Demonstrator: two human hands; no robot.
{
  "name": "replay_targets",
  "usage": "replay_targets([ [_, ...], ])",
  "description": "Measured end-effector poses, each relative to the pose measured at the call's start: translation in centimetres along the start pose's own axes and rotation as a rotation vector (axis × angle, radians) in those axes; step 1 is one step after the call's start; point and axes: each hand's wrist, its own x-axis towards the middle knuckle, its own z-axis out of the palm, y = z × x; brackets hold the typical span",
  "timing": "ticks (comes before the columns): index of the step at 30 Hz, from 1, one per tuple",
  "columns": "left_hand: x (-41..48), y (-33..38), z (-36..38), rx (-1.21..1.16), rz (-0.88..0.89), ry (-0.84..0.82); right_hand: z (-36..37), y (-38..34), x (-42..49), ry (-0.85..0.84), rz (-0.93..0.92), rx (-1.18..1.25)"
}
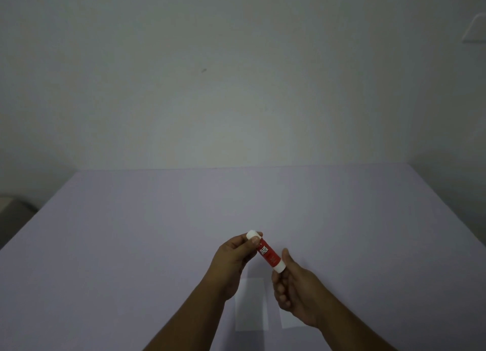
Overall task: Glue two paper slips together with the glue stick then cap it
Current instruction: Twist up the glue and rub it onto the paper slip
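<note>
1. Left hand (234, 256) pinches the white cap (253, 235) of the red glue stick (266, 252).
2. Right hand (294, 287) grips its white base end.
3. Two paper slips (251, 304) lie on the table (131, 232) beneath both hands.

White "GLUE STICK" on red glue stick (266, 252) body, held between both hands; smaller print below unreadable.

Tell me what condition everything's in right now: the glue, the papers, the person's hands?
glue stick: held tilted above the table between both hands, cap on.
white cap: on the stick's far end, pinched by the left hand.
left hand: closed on the cap end.
right hand: holding the stick's base end.
two paper slips: lying flat on the table, side by side, apart, partly hidden by the hands.
</note>
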Motion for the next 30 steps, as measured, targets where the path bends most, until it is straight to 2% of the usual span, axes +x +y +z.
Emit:
replay_targets([
  [5,0.0,-0.1,-0.3,-0.005,-0.004,0.002,-0.1,-0.1,-0.1,0.027,-0.076,-0.036],
  [11,0.2,-0.3,-0.4,-0.018,-0.016,-0.021,-0.1,0.1,0.1,-0.035,-0.01,0.059],
  [17,0.2,-0.9,-0.7,0.073,-0.05,-0.048,-0.1,0.0,0.2,-0.066,-0.2,-0.004],
  [20,0.0,-1.1,-1.3,0.143,-0.102,-0.117,-0.2,0.3,0.6,0.003,-0.221,-0.013],
  [23,0.0,-1.7,-3.2,0.361,-0.154,-0.084,-1.0,0.7,1.0,0.064,-0.226,0.047],
  [26,-0.3,-3.5,-5.9,0.809,-0.112,0.053,-2.0,1.2,1.3,0.091,-0.239,0.102],
  [28,-0.5,-5.3,-7.4,1.148,-0.026,-0.019,-2.3,1.6,1.5,0.113,-0.229,0.124],
  [30,-0.6,-7.1,-8.3,1.312,0.018,-0.123,-2.6,2.2,1.8,0.123,-0.209,0.129],
])
